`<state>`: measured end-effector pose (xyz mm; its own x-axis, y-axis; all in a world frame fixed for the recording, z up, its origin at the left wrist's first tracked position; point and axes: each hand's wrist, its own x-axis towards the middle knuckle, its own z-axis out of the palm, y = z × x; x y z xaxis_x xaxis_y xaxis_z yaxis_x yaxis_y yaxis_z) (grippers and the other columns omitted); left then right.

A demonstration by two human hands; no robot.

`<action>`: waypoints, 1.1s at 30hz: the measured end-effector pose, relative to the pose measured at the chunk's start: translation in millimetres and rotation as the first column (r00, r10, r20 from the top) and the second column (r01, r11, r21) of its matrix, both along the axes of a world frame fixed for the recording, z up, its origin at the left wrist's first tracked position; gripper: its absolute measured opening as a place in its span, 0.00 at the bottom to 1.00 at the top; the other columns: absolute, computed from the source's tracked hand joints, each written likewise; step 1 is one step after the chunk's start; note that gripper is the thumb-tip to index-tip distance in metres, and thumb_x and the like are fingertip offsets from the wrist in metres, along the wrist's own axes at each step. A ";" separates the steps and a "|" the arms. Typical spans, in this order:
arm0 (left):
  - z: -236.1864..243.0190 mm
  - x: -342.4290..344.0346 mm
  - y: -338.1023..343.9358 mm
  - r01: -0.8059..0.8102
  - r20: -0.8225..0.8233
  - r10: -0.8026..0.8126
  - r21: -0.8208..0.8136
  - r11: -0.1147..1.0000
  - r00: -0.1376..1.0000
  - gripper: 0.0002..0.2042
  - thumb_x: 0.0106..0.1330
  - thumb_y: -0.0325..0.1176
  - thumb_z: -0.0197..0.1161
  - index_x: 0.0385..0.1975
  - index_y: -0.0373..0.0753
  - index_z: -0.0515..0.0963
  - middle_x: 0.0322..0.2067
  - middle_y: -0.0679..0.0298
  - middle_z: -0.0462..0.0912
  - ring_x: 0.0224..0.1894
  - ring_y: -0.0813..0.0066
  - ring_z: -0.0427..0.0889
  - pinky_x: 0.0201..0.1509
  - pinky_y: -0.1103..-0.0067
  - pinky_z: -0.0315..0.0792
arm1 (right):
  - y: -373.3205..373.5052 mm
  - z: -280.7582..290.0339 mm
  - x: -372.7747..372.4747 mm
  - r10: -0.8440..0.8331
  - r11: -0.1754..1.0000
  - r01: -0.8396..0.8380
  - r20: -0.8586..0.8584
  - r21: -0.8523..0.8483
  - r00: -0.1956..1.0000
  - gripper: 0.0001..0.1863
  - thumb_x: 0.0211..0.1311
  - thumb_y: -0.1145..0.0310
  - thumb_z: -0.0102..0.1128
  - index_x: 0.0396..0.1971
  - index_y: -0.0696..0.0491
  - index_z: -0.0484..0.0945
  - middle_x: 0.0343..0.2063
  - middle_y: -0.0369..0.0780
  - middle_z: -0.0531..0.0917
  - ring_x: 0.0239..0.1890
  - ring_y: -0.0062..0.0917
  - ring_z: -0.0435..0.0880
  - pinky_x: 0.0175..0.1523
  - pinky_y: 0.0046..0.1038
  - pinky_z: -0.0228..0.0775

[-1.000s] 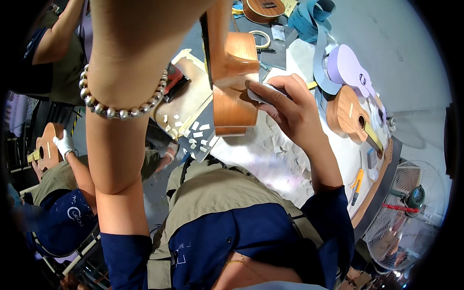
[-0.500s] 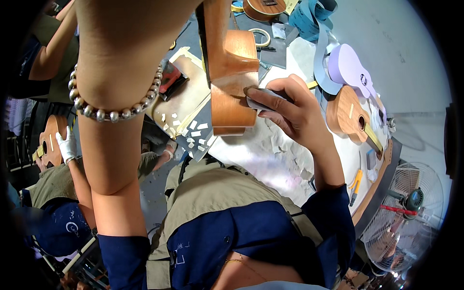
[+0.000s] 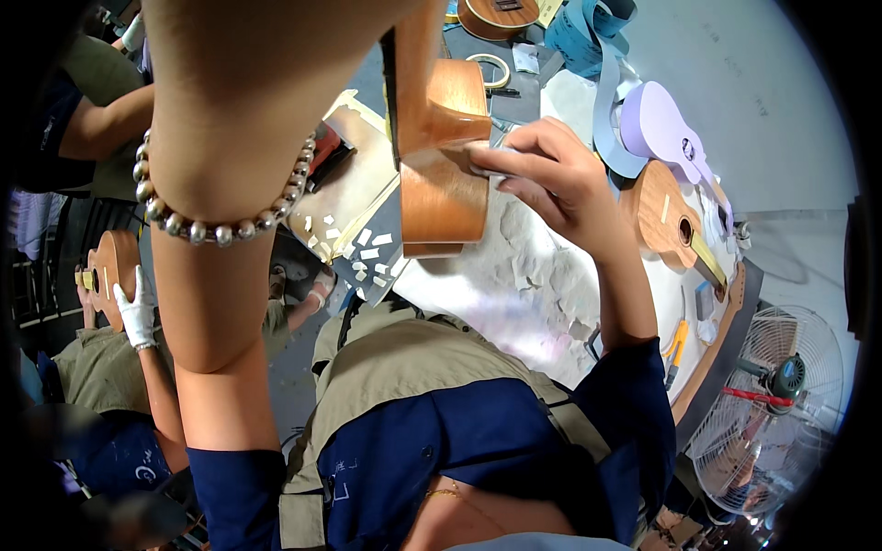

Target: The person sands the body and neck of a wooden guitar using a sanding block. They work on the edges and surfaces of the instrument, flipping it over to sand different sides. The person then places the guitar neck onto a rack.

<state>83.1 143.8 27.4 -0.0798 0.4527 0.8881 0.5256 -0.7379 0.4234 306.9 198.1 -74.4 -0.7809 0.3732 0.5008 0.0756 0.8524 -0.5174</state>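
Note:
A small wooden ukulele (image 3: 444,197) is held up on its side in front of me, its neck running toward the top edge. My right hand (image 3: 562,184) pinches a folded piece of grey sandpaper (image 3: 498,163). Its fingertips press against the body's side, just below the neck heel. My left arm (image 3: 220,303), with a beaded bracelet (image 3: 223,232) around it, reaches up past the top edge. The left hand itself lies outside the picture.
Small pale chips (image 3: 367,253) and a tape roll (image 3: 490,70) lie on the bench. To the right are a purple ukulele (image 3: 657,129), a wooden one (image 3: 657,209), an orange utility knife (image 3: 677,347) and a fan (image 3: 767,409). At left, a co-worker's gloved hand (image 3: 138,312) touches another ukulele (image 3: 115,271).
My right hand has moved slightly up along the ukulele's side, and the sandpaper has tilted flatter. My left forearm has shifted a little. The co-worker's gloved hand and ukulele have moved.

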 end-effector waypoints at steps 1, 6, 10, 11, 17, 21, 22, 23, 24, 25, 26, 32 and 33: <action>0.2 -2.1 1.9 -0.003 -0.003 0.003 0.004 1.000 1.000 0.15 0.67 0.32 0.44 0.50 0.30 0.66 0.20 0.62 0.68 0.17 0.77 0.65 0.22 0.81 0.62 | 3.0 -2.3 3.0 0.026 0.999 -0.026 -0.005 0.028 1.000 0.17 0.49 0.74 0.65 0.43 0.51 0.80 0.28 0.38 0.76 0.32 0.31 0.74 0.38 0.29 0.67; 0.9 -0.8 1.9 -0.004 -0.001 0.004 0.003 1.000 1.000 0.15 0.67 0.32 0.44 0.49 0.30 0.66 0.21 0.61 0.69 0.17 0.76 0.66 0.22 0.81 0.62 | 3.1 1.3 -4.7 0.025 0.999 -0.025 0.013 0.021 1.000 0.17 0.49 0.74 0.65 0.43 0.50 0.81 0.28 0.38 0.75 0.32 0.31 0.74 0.37 0.28 0.67; 2.1 3.0 -1.0 -0.005 -0.003 0.005 0.006 1.000 1.000 0.15 0.67 0.32 0.44 0.49 0.31 0.66 0.21 0.61 0.69 0.17 0.76 0.66 0.22 0.80 0.62 | 4.9 -1.1 2.2 0.030 1.000 -0.029 0.036 -0.008 0.999 0.17 0.50 0.74 0.65 0.43 0.50 0.81 0.29 0.38 0.75 0.32 0.31 0.74 0.37 0.28 0.68; 2.3 1.6 0.0 -0.007 -0.001 0.007 0.010 1.000 1.000 0.15 0.67 0.32 0.44 0.49 0.31 0.66 0.21 0.61 0.69 0.17 0.76 0.66 0.22 0.80 0.62 | 2.1 -1.4 -2.7 -0.001 1.000 0.001 -0.003 -0.006 1.000 0.17 0.50 0.73 0.65 0.43 0.50 0.81 0.29 0.38 0.75 0.33 0.31 0.74 0.38 0.28 0.67; 1.1 1.9 -4.8 -0.034 -0.007 0.034 0.022 0.999 0.999 0.15 0.67 0.32 0.44 0.49 0.31 0.66 0.21 0.60 0.69 0.17 0.75 0.66 0.22 0.80 0.62 | -28.9 6.6 13.9 0.008 1.000 -0.008 0.025 -0.012 1.000 0.15 0.51 0.70 0.65 0.41 0.55 0.83 0.34 0.38 0.75 0.35 0.28 0.74 0.40 0.26 0.67; 0.5 5.5 -4.5 -0.013 0.007 0.013 0.022 1.000 1.000 0.15 0.67 0.32 0.44 0.49 0.31 0.66 0.22 0.60 0.69 0.17 0.75 0.66 0.23 0.79 0.62 | -33.1 -1.1 9.4 -0.163 0.986 0.163 0.021 -0.023 0.986 0.18 0.52 0.73 0.63 0.46 0.51 0.81 0.41 0.40 0.72 0.36 0.25 0.74 0.38 0.24 0.67; 1.2 6.8 -4.0 -0.010 0.008 0.009 0.023 1.000 1.000 0.15 0.67 0.32 0.44 0.49 0.31 0.66 0.22 0.60 0.69 0.17 0.75 0.66 0.23 0.79 0.62 | -28.3 -4.6 5.5 -0.205 0.979 0.204 0.044 0.018 0.978 0.19 0.52 0.74 0.63 0.47 0.49 0.81 0.42 0.40 0.72 0.36 0.24 0.74 0.38 0.24 0.67; 1.4 8.2 -2.8 -0.002 0.013 0.001 0.027 1.000 1.000 0.15 0.67 0.32 0.44 0.49 0.31 0.66 0.22 0.60 0.69 0.17 0.75 0.66 0.23 0.79 0.63 | -21.3 -10.3 1.2 -0.209 0.978 0.208 -0.024 -0.032 0.978 0.21 0.52 0.76 0.63 0.49 0.47 0.80 0.38 0.40 0.73 0.36 0.26 0.74 0.39 0.26 0.67; 1.4 9.1 -3.4 -0.007 0.015 0.006 0.022 1.000 1.000 0.15 0.67 0.32 0.44 0.49 0.31 0.66 0.22 0.60 0.69 0.17 0.74 0.66 0.23 0.79 0.63 | -21.1 -7.8 -0.8 -0.183 0.983 0.183 0.002 -0.005 0.983 0.20 0.52 0.76 0.62 0.48 0.48 0.80 0.37 0.40 0.74 0.35 0.27 0.74 0.39 0.26 0.67; 2.0 7.7 -2.4 -0.012 0.015 0.012 0.019 1.000 1.000 0.15 0.67 0.32 0.44 0.49 0.31 0.66 0.22 0.60 0.69 0.17 0.74 0.66 0.23 0.79 0.63 | -22.6 -2.9 -1.0 -0.158 0.987 0.158 0.027 0.023 0.987 0.20 0.53 0.76 0.62 0.48 0.48 0.80 0.35 0.39 0.74 0.35 0.27 0.74 0.39 0.26 0.67; 2.0 7.4 -5.0 -0.015 0.021 0.015 0.017 1.000 1.000 0.15 0.67 0.32 0.44 0.49 0.31 0.66 0.22 0.59 0.69 0.18 0.74 0.66 0.23 0.79 0.63 | -24.6 0.3 -0.3 -0.134 0.990 0.132 0.053 0.050 0.989 0.19 0.53 0.77 0.62 0.47 0.49 0.80 0.34 0.39 0.74 0.35 0.28 0.74 0.39 0.26 0.67; 2.7 6.9 0.1 0.007 0.026 -0.008 0.031 0.999 1.000 0.15 0.67 0.32 0.44 0.49 0.31 0.66 0.22 0.59 0.70 0.18 0.74 0.67 0.23 0.79 0.63 | -8.7 -5.5 -0.3 -0.112 0.992 0.112 0.009 -0.057 0.994 0.15 0.51 0.71 0.65 0.42 0.48 0.81 0.27 0.38 0.73 0.32 0.32 0.74 0.38 0.30 0.68; 4.2 3.8 1.3 0.002 0.019 -0.003 0.035 0.999 1.000 0.15 0.67 0.32 0.44 0.49 0.31 0.66 0.22 0.59 0.70 0.18 0.73 0.67 0.23 0.79 0.63 | -12.0 -3.7 -0.9 -0.100 0.994 0.100 -0.004 -0.036 0.995 0.15 0.51 0.71 0.64 0.42 0.48 0.81 0.26 0.38 0.73 0.32 0.32 0.74 0.38 0.30 0.68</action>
<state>86.9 145.1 31.6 -0.0960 0.4221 0.9015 0.5158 -0.7534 0.4077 306.0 186.2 -78.1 -0.7363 0.4667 0.4899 0.1564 0.8218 -0.5479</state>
